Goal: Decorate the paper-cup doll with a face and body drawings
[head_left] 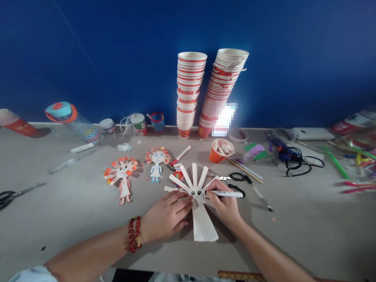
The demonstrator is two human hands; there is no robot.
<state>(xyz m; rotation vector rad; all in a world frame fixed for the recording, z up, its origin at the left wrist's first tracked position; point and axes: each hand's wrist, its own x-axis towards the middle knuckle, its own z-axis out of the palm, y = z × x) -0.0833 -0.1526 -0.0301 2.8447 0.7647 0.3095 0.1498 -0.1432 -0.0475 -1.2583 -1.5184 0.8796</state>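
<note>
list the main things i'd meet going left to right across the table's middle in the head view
Black-handled scissors, orange-haired paper doll, blue-outlined paper doll, white paper cutout with a drawn face, slim pen, bright green stick.

A grey surface (73,213) fills roughly the lower half of the frame. At upper centre stand two stacks of paper cups (191,94), the right one slanting. Left of them are a blue cup (158,123), a jar (138,124) and a bottle (78,127). A ruler (73,160) lies at left, two paper dolls (125,188) left of centre, a paper cutout (202,225) at lower centre. Right of centre are an orange cup (217,156), scissors (236,177) and a pen (259,193); a white case (313,134) sits at far right.
</note>
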